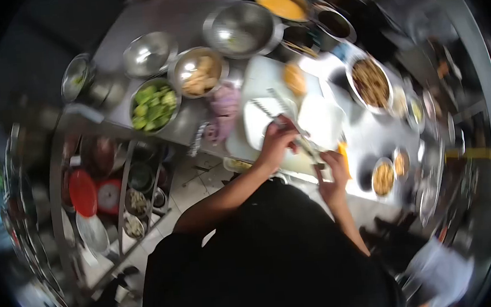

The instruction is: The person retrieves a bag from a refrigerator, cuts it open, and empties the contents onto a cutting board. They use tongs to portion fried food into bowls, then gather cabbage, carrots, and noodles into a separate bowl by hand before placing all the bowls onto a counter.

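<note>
Over the white plates on the worktop, my left hand (279,142) is closed around a pair of metal tongs (308,145). Two thin arms of the tongs spread toward the far side, past my left fingers. At the near end, my right hand (332,172) has its fingers bent against the tongs; blur hides how firmly they grip. Beneath the hands are a white plate (254,132) and a second white dish (325,121), both on a pale cutting board (265,68). A bread roll (294,79) lies just beyond them.
Left along the steel counter (131,21) sit a bowl of green vegetables (153,105), a bowl of pale pieces (199,76) and purple bundles (224,106). A large steel bowl (241,29) is behind. To the right are a bowl of brown strips (370,83) and a small bowl (383,177).
</note>
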Action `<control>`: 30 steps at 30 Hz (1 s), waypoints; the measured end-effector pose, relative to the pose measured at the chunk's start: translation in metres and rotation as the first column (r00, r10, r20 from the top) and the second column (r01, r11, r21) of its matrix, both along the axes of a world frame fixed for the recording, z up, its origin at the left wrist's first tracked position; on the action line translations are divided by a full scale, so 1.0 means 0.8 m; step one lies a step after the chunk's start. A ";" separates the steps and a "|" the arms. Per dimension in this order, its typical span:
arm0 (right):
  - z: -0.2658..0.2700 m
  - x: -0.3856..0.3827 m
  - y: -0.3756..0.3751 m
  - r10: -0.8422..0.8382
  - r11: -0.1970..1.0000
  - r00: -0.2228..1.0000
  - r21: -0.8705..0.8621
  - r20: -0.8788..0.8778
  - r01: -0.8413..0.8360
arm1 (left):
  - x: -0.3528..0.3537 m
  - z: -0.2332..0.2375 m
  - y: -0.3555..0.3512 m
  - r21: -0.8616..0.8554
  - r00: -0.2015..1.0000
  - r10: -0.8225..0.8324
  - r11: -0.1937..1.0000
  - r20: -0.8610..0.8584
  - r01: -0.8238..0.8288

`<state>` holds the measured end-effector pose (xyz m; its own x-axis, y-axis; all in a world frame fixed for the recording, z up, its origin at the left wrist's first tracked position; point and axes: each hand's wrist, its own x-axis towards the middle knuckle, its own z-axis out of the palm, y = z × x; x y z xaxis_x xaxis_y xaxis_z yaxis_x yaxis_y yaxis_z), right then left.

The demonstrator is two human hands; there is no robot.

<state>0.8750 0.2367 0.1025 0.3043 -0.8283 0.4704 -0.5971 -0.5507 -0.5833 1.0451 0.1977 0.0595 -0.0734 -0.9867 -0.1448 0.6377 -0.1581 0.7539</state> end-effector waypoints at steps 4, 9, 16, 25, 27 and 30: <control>-0.010 -0.013 0.043 -0.141 0.935 0.980 0.345 0.142 0.084 | -0.037 0.015 0.058 -0.020 0.983 -0.071 0.997 0.169 0.075; -0.044 -0.049 0.055 -0.211 0.852 0.969 0.510 0.125 0.120 | -0.082 0.005 0.088 0.004 0.940 -0.203 0.978 0.275 0.210; -0.039 -0.069 0.056 -0.372 0.689 0.895 0.720 0.247 0.087 | -0.111 0.022 0.104 -0.063 0.838 -0.210 0.958 0.504 0.278; -0.080 -0.090 0.037 -0.393 0.591 0.848 0.804 0.355 -0.063 | -0.121 0.023 0.118 -0.172 0.742 -0.097 0.945 0.663 0.277; -0.082 -0.093 0.032 -0.416 0.516 0.831 0.848 0.368 -0.117 | -0.120 0.023 0.116 -0.231 0.678 -0.069 0.911 0.732 0.342; -0.085 -0.091 0.024 -0.393 0.541 0.843 0.834 0.369 -0.113 | -0.115 0.020 0.101 -0.183 0.694 -0.106 0.926 0.713 0.329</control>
<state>0.8022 0.2561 0.0344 0.1020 -0.9173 -0.3850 -0.1338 0.3708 -0.9190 0.9529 0.2783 0.0755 -0.2829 -0.9587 0.0302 -0.0929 0.0587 0.9939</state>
